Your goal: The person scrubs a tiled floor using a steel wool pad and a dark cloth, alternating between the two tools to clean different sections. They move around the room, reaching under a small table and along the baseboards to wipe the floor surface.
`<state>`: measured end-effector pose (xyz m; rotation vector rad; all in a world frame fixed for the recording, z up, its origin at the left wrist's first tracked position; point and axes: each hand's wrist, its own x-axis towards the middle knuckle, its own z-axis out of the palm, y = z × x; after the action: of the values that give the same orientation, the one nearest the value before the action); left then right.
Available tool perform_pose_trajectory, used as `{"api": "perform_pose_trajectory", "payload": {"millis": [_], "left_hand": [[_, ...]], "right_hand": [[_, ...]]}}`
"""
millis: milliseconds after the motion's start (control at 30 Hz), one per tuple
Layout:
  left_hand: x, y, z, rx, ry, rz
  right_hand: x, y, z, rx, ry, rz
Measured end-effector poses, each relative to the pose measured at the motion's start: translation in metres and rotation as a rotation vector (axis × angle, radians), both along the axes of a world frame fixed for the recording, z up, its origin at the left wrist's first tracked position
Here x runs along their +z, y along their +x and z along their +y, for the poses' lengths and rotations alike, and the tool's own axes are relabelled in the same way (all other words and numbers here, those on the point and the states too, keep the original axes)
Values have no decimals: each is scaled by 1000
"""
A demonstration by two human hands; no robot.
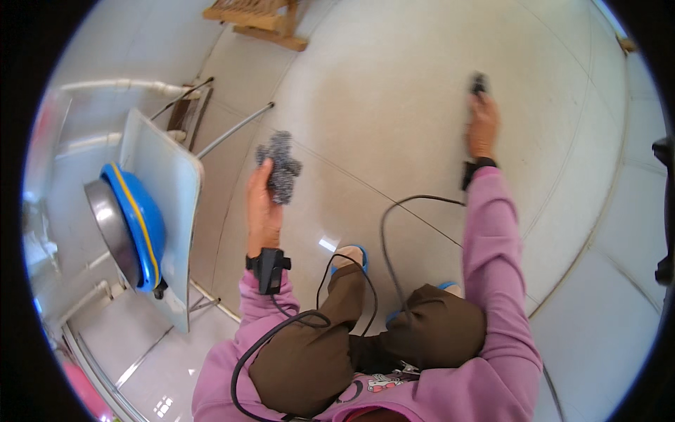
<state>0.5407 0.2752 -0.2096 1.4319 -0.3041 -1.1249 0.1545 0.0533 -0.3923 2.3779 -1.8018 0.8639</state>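
My left hand [262, 211] grips a crumpled grey speckled cloth [283, 169], possibly knitted, above the tiled floor [390, 132]. Its thumb lies over the near side of the cloth. Farther out on the right, my right hand [482, 126] is stretched forward, closed on a small dark object [479, 84]. Motion blur hides what that object is. Black bands with cables are strapped around both wrists, and the left one carries a black box [271, 270].
At left, a small pale table [182, 211] with metal legs bears a blue basin [145, 211] and a metal pan [108, 227]. White pipes [121, 84] run along the wall behind. A wooden stool or chair [263, 21] stands ahead. A black cable [384, 248] loops between my arms.
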Motion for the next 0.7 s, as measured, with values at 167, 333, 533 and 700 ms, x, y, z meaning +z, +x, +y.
{"api": "perform_pose_trajectory", "payload": {"millis": [167,333,533,700], "left_hand": [[-56,-21,34,-172,302,63],[-96,-63,30,-596,456,90],[-60,-85,12,-587,23,-376],[-23,-103,12,-301,-99,575]], "right_hand": [[34,-42,9,-224,146,-426],[84,63,74,267,419,-740],[159,130,118,436,643,-858],[174,154,172,778,775,-606]]}}
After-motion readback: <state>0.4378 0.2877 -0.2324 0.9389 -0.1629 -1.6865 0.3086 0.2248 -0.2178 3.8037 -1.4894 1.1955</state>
